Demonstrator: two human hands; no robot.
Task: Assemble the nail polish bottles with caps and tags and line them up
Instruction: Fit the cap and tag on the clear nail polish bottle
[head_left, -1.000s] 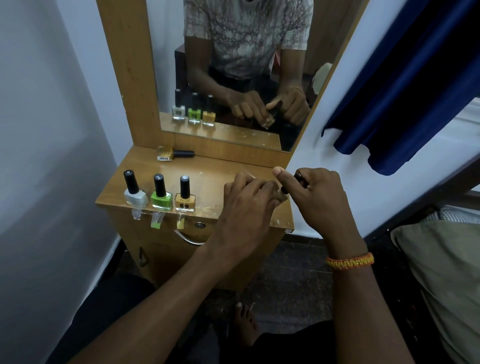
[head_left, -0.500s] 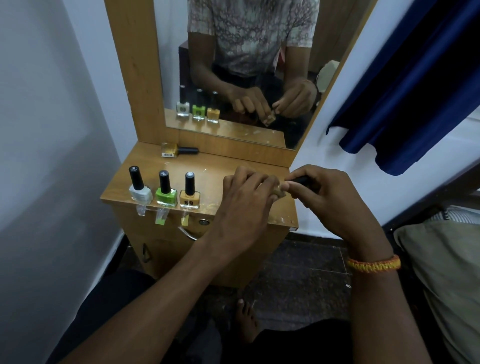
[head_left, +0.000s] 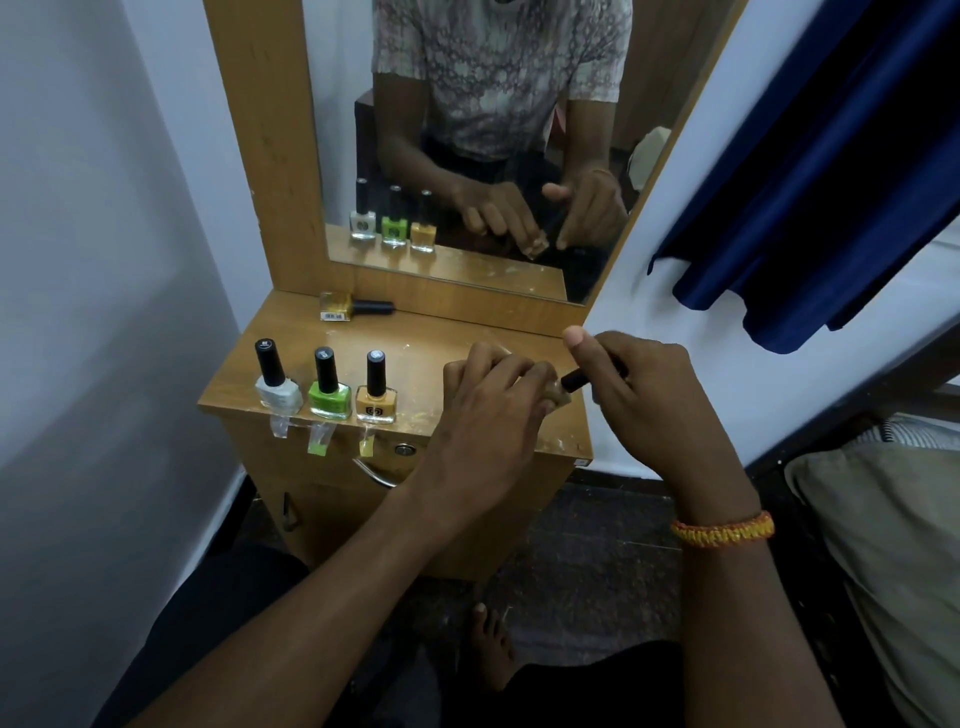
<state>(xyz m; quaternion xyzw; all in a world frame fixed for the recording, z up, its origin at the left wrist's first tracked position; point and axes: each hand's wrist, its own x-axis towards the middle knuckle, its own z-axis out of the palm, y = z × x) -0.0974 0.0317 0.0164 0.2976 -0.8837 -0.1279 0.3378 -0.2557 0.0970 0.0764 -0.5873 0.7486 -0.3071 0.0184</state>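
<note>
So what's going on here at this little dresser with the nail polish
A person is putting a nail polish bottle together. The left hand holds a small bottle while the right hand grips its black cap at the neck. Three capped bottles, white, green and orange, stand in a row at the dresser's front edge. Another bottle lies by the mirror.

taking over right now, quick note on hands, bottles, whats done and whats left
Left hand grips a bottle at the tabletop.
Right hand grips its black cap at the neck.
Done: white, green and orange bottles capped, lined up at the front edge, tags hanging.
Left: finish this cap, line it up; the gold bottle lies on its side by the mirror.
</note>
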